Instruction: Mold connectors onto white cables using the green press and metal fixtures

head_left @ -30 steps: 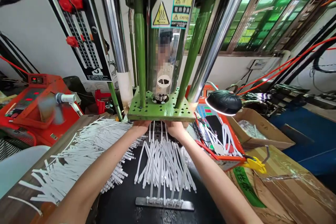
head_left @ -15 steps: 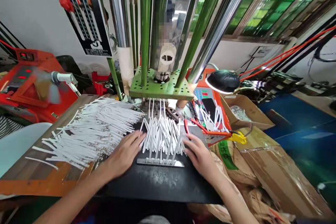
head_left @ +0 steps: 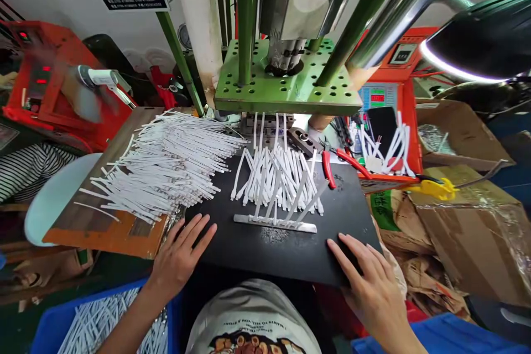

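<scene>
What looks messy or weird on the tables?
Small pale flecks lie scattered on the black table just in front of the metal bar, like spilled crumbs; I can't tell what they are. Also, one white strip lies off by itself at the big pile's edge, like a stray.

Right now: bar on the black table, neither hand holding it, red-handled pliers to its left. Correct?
Not quite: the head view shows the red-handled pliers to the right of the bar, farther back. The rest holds: bar on the black table, held by neither the left hand nor the right hand.
</scene>
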`<state>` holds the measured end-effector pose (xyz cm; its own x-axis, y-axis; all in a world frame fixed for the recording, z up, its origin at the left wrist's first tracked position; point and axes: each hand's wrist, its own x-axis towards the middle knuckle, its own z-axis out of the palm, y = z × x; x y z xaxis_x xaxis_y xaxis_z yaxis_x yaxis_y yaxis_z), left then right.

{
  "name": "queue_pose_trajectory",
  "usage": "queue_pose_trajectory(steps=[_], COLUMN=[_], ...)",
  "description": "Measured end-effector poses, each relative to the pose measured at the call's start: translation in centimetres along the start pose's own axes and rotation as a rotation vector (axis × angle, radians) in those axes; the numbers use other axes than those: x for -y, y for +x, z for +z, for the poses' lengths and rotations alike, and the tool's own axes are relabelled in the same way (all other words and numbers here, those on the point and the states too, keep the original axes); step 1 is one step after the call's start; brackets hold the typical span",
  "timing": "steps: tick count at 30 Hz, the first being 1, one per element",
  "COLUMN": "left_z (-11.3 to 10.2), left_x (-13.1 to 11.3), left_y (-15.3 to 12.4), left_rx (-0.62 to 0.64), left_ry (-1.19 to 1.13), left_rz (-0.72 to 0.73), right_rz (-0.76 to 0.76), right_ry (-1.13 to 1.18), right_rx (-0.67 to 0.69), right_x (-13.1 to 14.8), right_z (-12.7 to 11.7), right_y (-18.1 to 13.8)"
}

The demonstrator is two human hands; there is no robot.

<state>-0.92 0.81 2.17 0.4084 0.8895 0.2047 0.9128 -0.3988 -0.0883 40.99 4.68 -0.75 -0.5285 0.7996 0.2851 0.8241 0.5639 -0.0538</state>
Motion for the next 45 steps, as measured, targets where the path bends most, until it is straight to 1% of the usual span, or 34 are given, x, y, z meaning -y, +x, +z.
queue_pose_trajectory(steps=[5,11,14,17,20,22,25,27,29,31,34,36,37,38,39,42,43,44,45], left_z=[0.2,0.7,0.6,0.3,-0.1,0.0,0.4,0.7,0.8,0.5,-0.2,-0.4,-0.5,-0.5,-0.5,-0.5,-0.4,-0.4,-0.2], left_x=[0.1,0.4,0.6,0.4,-0.5,-1.6,-3.2,-3.9,-4.2,-4.0,-3.5,-3.2,-3.1,-3.1,-3.1,-3.2,-3.3,-3.4,-3.4], left_y=[-0.5,-0.6,-0.7,-0.4,1.5,3.5,6.4,7.5,7.7,7.2,6.7,6.7,6.8,7.0,7.1,7.3,7.2,7.1,7.0], left_rx=[0.02,0.016,0.023,0.048,0.066,0.028,-0.049,-0.063,-0.037,0.031,0.151,0.228,0.251,0.26,0.261,0.227,0.217,0.203,0.185], left_ry=[0.006,0.011,-0.014,-0.069,-0.191,-0.265,-0.311,-0.346,-0.414,-0.503,-0.591,-0.614,-0.613,-0.608,-0.598,-0.571,-0.566,-0.56,-0.557], left_rz=[-0.007,0.024,0.023,0.02,0.062,0.066,0.011,-0.027,-0.06,-0.061,-0.017,0.011,0.018,0.021,0.022,0.007,0.005,0.003,0.004], right_rz=[0.015,0.076,0.089,0.102,0.062,0.056,0.11,0.129,0.131,0.089,-0.055,-0.126,-0.13,-0.106,-0.06,0.145,0.206,0.262,0.322], right_ry=[0.004,0.011,0.032,0.072,0.238,0.371,0.464,0.503,0.572,0.655,0.741,0.762,0.765,0.759,0.747,0.705,0.699,0.693,0.673], right_rx=[0.009,0.075,0.086,0.107,0.107,0.028,-0.125,-0.156,-0.13,-0.073,0.076,0.188,0.212,0.203,0.156,-0.1,-0.178,-0.243,-0.303], right_x=[0.2,0.5,0.6,0.6,0.8,1.5,3.2,4.2,4.5,4.1,2.8,2.4,2.6,3.0,3.5,4.4,4.2,3.6,2.8], right_z=[-0.4,-0.2,-0.3,-1.1,-2.1,-2.4,-1.7,-1.0,-0.8,-1.2,-2.3,-2.2,-1.9,-1.4,-0.8,0.4,0.3,0.0,-0.4], right_y=[0.0,-0.2,-0.4,-0.2,1.0,2.7,5.9,7.6,8.4,8.4,8.5,9.7,10.8,12.2,13.8,18.1,18.7,18.8,18.1])
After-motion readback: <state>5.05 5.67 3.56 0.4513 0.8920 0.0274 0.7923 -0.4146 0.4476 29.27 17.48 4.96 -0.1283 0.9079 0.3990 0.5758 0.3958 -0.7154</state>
